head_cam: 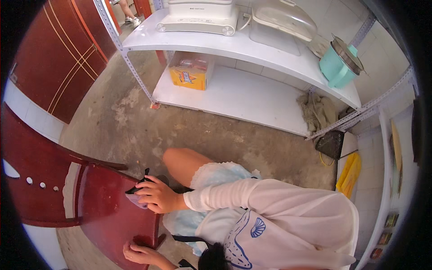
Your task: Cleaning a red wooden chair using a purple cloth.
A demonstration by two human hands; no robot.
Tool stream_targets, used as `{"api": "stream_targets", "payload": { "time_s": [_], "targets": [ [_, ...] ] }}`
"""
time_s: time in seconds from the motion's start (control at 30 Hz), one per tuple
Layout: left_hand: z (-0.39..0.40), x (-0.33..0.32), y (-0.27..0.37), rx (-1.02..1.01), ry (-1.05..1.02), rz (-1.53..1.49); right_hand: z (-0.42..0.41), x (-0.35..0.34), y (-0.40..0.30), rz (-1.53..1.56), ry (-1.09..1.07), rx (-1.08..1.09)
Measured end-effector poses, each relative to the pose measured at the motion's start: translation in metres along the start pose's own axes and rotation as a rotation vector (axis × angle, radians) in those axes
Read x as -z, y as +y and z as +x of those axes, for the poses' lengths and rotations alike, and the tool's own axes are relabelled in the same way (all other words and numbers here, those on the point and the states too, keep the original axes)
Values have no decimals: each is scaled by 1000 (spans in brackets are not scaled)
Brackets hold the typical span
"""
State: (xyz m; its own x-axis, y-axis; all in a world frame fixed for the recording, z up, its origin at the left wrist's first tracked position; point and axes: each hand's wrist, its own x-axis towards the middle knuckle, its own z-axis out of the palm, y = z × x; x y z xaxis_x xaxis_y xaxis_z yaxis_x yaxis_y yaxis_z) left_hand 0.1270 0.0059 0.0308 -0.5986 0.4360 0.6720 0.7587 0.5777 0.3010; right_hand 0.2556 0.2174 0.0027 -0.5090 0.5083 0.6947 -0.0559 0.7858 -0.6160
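A dark red wooden chair stands before me, its seat towards me and its back, with round holes, at the far left. My right hand lies palm down at the seat's edge, its fingers closed over a purple-grey cloth with black parts, one of them sticking up past the fingers. Part of the cloth is hidden under the hand. Lower down, my left hand rests at the near part of the seat with loosely bent fingers and nothing visible in it.
Beyond the concrete floor stands a white metal shelf with a white appliance, a clear lid, a turquoise pot and a yellow box. A yellow bag is at right. Another person's legs show past the doorway.
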Motion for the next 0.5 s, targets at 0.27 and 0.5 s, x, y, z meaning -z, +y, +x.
{"api": "stream_targets", "payload": {
  "time_s": [0.27,0.5],
  "targets": [
    [14,18,44,-81,68,-44,-30,-46,-66,-52,-207,213],
    [-2,4,20,61,166,-171,-42,-73,-89,105,-227,275]
  ]
}}
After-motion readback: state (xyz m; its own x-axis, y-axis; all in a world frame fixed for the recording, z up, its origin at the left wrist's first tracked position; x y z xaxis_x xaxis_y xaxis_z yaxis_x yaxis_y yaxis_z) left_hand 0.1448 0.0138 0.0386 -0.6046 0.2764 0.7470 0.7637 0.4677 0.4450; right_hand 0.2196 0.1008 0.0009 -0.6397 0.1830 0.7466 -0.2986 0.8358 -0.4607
